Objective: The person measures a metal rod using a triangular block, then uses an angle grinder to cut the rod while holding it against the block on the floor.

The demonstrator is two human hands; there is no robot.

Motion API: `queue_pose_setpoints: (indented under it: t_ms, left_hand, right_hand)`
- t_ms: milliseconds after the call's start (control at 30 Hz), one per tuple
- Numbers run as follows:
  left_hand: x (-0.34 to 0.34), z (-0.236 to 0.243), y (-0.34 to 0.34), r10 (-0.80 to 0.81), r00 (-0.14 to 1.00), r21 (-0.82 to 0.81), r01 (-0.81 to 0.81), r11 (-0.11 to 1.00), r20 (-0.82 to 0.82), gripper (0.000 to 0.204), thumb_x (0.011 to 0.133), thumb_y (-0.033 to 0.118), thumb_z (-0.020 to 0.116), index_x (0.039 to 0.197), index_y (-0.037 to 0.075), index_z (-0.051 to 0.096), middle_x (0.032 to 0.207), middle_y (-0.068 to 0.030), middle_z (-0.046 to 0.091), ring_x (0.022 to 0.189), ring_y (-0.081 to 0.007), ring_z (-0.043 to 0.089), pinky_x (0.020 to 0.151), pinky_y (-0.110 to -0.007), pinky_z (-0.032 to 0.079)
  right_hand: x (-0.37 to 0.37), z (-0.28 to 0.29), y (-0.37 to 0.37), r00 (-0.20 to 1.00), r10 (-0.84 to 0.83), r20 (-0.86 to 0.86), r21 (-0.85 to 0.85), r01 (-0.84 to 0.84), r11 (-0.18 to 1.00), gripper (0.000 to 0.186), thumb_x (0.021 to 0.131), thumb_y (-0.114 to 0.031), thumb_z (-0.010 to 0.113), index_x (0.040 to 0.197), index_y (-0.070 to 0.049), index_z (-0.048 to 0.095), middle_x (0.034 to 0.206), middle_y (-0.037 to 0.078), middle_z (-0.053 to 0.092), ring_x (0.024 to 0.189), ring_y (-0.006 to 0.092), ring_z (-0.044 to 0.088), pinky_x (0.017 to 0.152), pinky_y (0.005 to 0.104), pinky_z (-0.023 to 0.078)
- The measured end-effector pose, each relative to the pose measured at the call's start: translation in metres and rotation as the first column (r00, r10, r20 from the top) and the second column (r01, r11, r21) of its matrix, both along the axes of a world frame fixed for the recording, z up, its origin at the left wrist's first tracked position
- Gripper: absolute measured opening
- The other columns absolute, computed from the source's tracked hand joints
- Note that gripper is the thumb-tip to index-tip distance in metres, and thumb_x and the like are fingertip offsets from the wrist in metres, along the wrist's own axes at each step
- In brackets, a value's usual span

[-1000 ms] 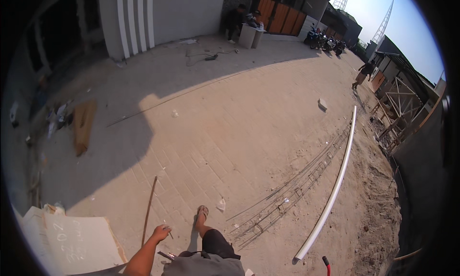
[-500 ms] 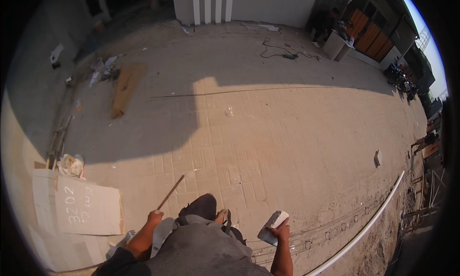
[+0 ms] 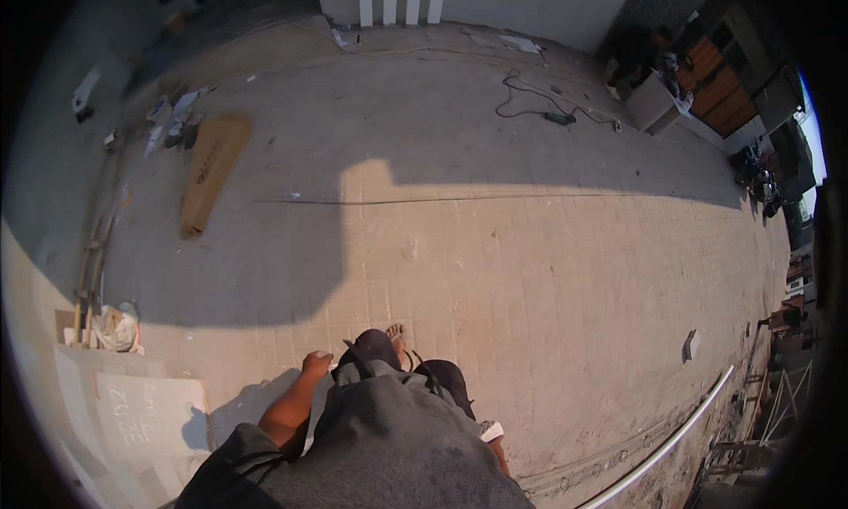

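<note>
My left hand [image 3: 317, 364] is closed beside my left knee. A thin brown stick showed in it half a second ago; now only a small pale bit shows at the fingertips, and the stick's length is hidden. At my right side, my right hand [image 3: 498, 447] grips a grey block [image 3: 491, 431] with a pale, rough end. My clothing covers most of that block and much of the hand. A bare foot [image 3: 396, 334] shows ahead of my knees on the sunlit paving [image 3: 442, 279].
Flat cardboard [image 3: 150, 412] lies at the left, near a crumpled bag [image 3: 117, 328] and wooden strips [image 3: 91, 284]. Farther off are a long carton [image 3: 212, 173] and a corded power tool [image 3: 560, 118]. A white pipe [image 3: 667, 447] runs along the right. Someone [image 3: 638, 56] crouches at the far right.
The view has moved forward over the paving. My left hand has come in toward my knee, and its stick has gone from sight. My right hand and block have dropped back, mostly behind my clothing.
</note>
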State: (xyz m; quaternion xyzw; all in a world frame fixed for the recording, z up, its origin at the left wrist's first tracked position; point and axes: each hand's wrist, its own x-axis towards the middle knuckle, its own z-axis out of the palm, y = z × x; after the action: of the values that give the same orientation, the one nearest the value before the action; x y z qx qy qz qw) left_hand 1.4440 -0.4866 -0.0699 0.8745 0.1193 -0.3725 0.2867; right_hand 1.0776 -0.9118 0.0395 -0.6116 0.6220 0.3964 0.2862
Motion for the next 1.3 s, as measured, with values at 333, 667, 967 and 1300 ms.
queue_pose_setpoints:
  t_ms: [333, 667, 967, 1300]
  left_hand:
    - [0.358, 0.054, -0.254, 0.125, 0.988, -0.201, -0.106, 0.974, 0.088, 0.039, 0.090, 0.033, 0.067, 0.115, 0.003, 0.069, 0.097, -0.0102, 0.073, 0.079, -0.0205, 0.070, 0.070, -0.035, 0.055]
    - [0.569, 0.083, -0.563, -0.246, 0.967, -0.296, 0.254, 0.921, 0.063, 0.025, 0.090, 0.023, 0.064, 0.103, 0.004, 0.074, 0.086, -0.0071, 0.072, 0.078, -0.0178, 0.067, 0.068, -0.032, 0.055]
    - [0.765, 0.108, -0.898, -0.873, 0.454, -0.117, 0.871, 0.477, -0.177, 0.036, 0.096, 0.029, 0.063, 0.121, 0.004, 0.066, 0.102, -0.0063, 0.070, 0.081, -0.0184, 0.068, 0.064, -0.032, 0.050]
    - [0.910, 0.141, -1.200, -0.970, -0.220, -0.085, 0.974, -0.212, -0.103, 0.043, 0.097, 0.031, 0.059, 0.130, 0.003, 0.059, 0.114, -0.0089, 0.069, 0.092, -0.0229, 0.068, 0.071, -0.034, 0.051]
  right_hand:
    - [0.178, -0.069, -0.116, 0.959, -0.283, -0.032, 0.131, 0.285, 0.950, 0.153, 0.051, -0.060, 0.089, 0.158, -0.014, -0.010, 0.145, 0.026, 0.047, 0.130, 0.0382, 0.053, 0.106, 0.0492, 0.046]
    - [0.446, 0.034, -0.386, 0.882, -0.428, 0.198, -0.261, 0.468, 0.844, 0.148, 0.052, -0.053, 0.093, 0.160, -0.019, -0.002, 0.142, 0.019, 0.047, 0.127, 0.0371, 0.053, 0.103, 0.0536, 0.044]
    - [0.627, 0.130, -0.445, 0.715, -0.479, 0.509, -0.586, 0.695, 0.416, 0.140, 0.051, -0.041, 0.093, 0.160, -0.016, 0.010, 0.138, 0.018, 0.046, 0.128, 0.0359, 0.048, 0.097, 0.0518, 0.042]
    - [0.942, 0.096, -0.289, -0.162, -0.978, 0.132, -0.377, 0.904, -0.201, 0.138, 0.052, -0.038, 0.094, 0.160, -0.023, 0.010, 0.146, 0.022, 0.041, 0.134, 0.0403, 0.044, 0.106, 0.0585, 0.036]
